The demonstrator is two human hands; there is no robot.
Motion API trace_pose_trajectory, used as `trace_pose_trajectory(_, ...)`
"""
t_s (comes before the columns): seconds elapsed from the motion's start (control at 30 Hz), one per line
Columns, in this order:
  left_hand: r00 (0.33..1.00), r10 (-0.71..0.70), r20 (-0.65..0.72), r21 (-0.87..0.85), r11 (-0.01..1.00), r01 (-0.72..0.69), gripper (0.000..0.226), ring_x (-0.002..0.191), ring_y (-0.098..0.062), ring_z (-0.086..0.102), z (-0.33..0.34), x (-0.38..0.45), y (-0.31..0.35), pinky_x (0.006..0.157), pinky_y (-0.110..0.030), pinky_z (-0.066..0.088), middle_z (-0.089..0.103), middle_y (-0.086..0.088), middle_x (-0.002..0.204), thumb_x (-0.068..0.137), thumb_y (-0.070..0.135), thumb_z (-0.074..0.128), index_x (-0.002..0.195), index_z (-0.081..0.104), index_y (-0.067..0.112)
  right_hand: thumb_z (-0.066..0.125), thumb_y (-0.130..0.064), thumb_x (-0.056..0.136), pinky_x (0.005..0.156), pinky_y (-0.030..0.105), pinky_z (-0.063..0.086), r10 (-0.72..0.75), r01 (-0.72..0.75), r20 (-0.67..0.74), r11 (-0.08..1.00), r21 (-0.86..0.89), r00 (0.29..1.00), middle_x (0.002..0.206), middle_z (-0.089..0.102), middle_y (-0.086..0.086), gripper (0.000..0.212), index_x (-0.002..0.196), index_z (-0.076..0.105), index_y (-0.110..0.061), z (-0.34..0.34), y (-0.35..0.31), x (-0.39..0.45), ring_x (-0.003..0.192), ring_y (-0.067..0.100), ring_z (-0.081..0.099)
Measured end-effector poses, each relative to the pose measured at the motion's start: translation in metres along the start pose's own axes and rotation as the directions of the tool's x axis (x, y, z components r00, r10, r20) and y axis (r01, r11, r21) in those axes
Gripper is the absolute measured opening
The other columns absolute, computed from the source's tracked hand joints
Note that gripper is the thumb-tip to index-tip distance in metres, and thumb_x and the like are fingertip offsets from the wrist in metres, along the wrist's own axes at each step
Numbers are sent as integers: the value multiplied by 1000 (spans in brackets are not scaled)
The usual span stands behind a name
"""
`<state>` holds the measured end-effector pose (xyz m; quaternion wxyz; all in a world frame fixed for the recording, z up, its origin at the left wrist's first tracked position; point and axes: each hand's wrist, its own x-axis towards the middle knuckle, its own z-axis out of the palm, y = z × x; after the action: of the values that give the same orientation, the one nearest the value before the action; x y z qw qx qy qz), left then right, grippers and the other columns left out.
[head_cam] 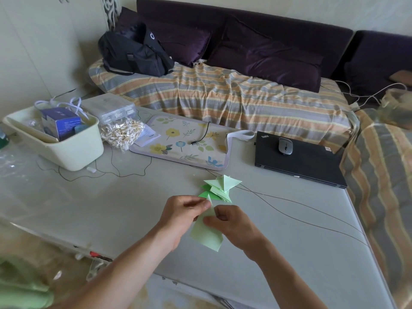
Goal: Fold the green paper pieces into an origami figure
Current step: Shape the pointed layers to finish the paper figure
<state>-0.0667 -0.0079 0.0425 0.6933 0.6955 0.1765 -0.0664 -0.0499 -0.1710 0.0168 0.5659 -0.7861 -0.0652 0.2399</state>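
We see both hands meeting over the near middle of the pale table [89, 208], working one light green paper piece [206, 236] held just above its surface. The left hand [181, 216] pinches the upper tip of the piece between thumb and curled fingers, and the right hand [229, 221] grips its right edge, fingers curled in over the paper. The sheet hangs down between the wrists, its lower corner pointing toward the table's near edge. Just beyond the hands, a small pile of folded green triangles [219, 188] lies on the table, near the fingertips but apart from them. Further back, toward the far edge, we find a floral mat [178, 141] with a black cable on it, a closed black laptop [298, 161] with a grey mouse [285, 146] on top toward the right edge, and a cream tub [73, 150] near the far left corner.
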Motion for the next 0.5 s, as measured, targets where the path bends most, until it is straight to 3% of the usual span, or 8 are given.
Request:
trace_pose_trajectory(0.23, 999, -13, -39, -55, 998, 11, 10, 51, 1, 58, 1, 0, 0, 55, -9, 47, 67, 12, 59, 85, 20, 80, 89, 81, 11, 69, -40, 80, 77, 33, 48, -9, 9, 19, 1000, 0, 1000, 101, 77, 10, 37, 101, 76, -10, 0, -1, 0, 83, 16, 66)
trace_pose_trajectory(0.37, 997, -25, -73, -49, 999, 22, 14, 50, -4, 52, 2, 2, 0, 54, -11, 46, 60, 11, 55, 83, 23, 82, 86, 80, 10, 69, -26, 91, 75, 29, 47, -26, 26, 23, 1000, -2, 999, 100, 77, 11, 20, 100, 76, -9, -1, -4, -2, 79, 12, 64)
trace_pose_trajectory(0.5, 996, -39, -74, -73, 997, 33, 12, 45, -6, 45, 3, 1, 1, 50, -11, 44, 53, 9, 52, 82, 21, 82, 84, 80, 9, 69, -23, 93, 76, 28, 48, -42, 42, 34, 999, -7, 999, 100, 77, 10, 18, 102, 76, -9, -1, -5, -2, 80, 13, 65)
